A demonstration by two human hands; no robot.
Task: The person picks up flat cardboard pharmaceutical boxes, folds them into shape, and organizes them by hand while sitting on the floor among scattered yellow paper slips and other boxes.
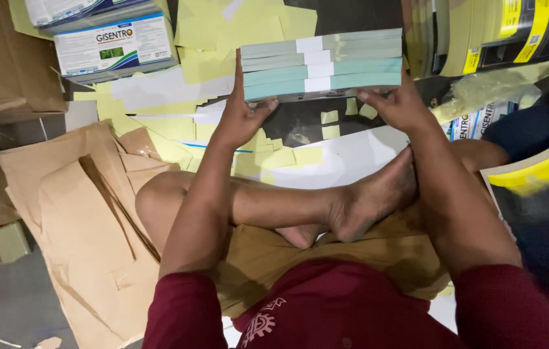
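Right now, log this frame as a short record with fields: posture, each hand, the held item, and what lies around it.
posture: person seated cross-legged on the floor, bare feet crossed in front
left hand: pressed on the left end of the stack of banded bundles, forefinger up along its side
right hand: gripping the right end of the same stack
held item: four pale green flat bundles, each with a white band, stacked
left side: brown paper sheets
behind: yellow paper scraps, printed boxes
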